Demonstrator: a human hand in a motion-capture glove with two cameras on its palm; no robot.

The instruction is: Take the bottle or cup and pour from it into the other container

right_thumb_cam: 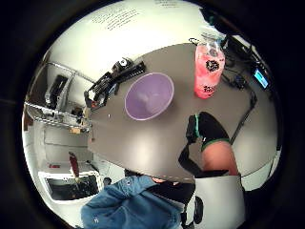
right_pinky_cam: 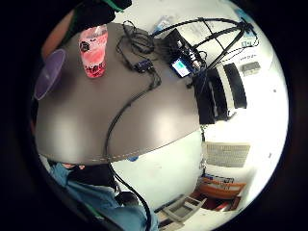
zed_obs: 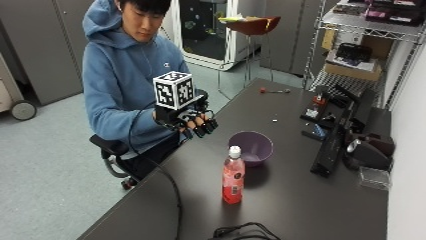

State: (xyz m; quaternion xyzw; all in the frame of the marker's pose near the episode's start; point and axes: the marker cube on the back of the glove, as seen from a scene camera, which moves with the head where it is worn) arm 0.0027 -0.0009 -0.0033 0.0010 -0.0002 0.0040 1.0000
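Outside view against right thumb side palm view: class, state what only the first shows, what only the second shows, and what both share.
Only the outside view shows the gloved right hand raised above the table's near edge, holding nothing, apart from the bottle, and the wire shelf behind the table. Only the thumb side palm view shows the inside of the bowl, which looks empty, and a bare forearm over the table. Both show the pink bottle standing upright beside the purple bowl on the dark table, and the blue hoodie.

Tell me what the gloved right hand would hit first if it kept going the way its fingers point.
Probably the bare table beside the purple bowl; the right hand hangs over the near edge, fingers angled down. Depth is unclear.
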